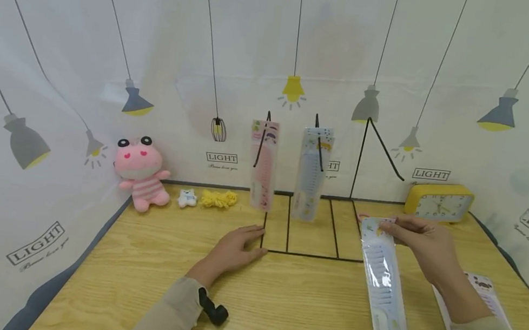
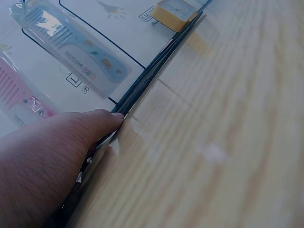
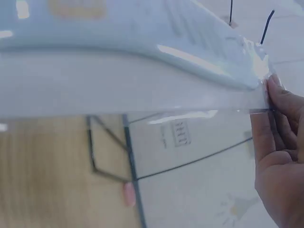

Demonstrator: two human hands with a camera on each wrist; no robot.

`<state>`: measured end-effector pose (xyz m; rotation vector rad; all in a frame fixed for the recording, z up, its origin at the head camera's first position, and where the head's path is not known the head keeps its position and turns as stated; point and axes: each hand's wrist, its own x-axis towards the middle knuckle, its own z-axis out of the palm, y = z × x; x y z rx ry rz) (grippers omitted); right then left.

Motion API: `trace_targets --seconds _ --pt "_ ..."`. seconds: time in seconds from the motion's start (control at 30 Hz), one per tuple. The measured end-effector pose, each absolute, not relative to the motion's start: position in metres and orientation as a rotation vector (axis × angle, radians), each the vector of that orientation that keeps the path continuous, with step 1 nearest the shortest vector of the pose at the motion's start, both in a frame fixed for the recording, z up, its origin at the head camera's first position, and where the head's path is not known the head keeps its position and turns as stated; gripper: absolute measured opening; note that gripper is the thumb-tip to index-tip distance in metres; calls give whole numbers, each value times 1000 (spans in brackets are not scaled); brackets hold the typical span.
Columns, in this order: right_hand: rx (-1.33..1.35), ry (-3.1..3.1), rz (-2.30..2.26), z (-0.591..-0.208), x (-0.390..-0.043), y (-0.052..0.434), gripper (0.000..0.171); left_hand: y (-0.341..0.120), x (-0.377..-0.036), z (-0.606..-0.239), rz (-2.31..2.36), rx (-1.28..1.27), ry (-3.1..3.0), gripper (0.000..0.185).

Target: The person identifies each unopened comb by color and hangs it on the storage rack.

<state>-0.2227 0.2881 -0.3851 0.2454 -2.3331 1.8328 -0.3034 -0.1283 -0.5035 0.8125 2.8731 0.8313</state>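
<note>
My right hand [image 1: 431, 246] pinches the top end of a bagged blue comb [image 1: 385, 287] between thumb and fingers. The comb hangs at a slant over the table's right half, and its clear wrapper fills the top of the right wrist view. My left hand [image 1: 235, 249] rests on the table at the left end of a black wire rack's base [image 1: 305, 255]; its thumb touches the wire in the left wrist view. On the rack's left hook hangs a bagged pink comb [image 1: 263, 170], and bagged blue combs [image 1: 312, 176] hang on the middle one. The right hook [image 1: 386, 149] is bare.
Another bagged comb [image 1: 487, 294] lies at the right, partly behind my right forearm. Behind stands a yellow alarm clock [image 1: 439, 202]. A pink plush toy [image 1: 146, 173], a small white bear figure [image 1: 187, 198] and a yellow bundle of cord [image 1: 218, 199] sit at the back left.
</note>
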Motion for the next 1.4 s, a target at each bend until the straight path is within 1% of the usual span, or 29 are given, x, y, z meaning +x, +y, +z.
trace_targets --seconds 0.17,0.37,0.6,0.83,1.0,1.23,1.4 --pt "322 -2371 1694 -366 -226 266 30 -129 -304 -504 831 816 2875 66" --pt "458 -2347 1697 -352 -231 244 25 -129 -304 -504 843 818 2873 66" --pt "447 -2399 1558 -336 -230 226 25 -128 -302 -502 850 812 2873 65" --pt "500 -2370 1544 -324 -232 213 23 -128 -301 -500 856 817 2871 64" --pt "476 -2339 1559 -318 -234 204 24 -129 -302 -501 850 817 2870 65" --pt "549 -2208 1613 -311 -245 190 20 -129 -302 -502 856 808 2871 66" --pt "562 -2169 1674 -308 -253 184 22 -129 -302 -504 864 804 2868 65"
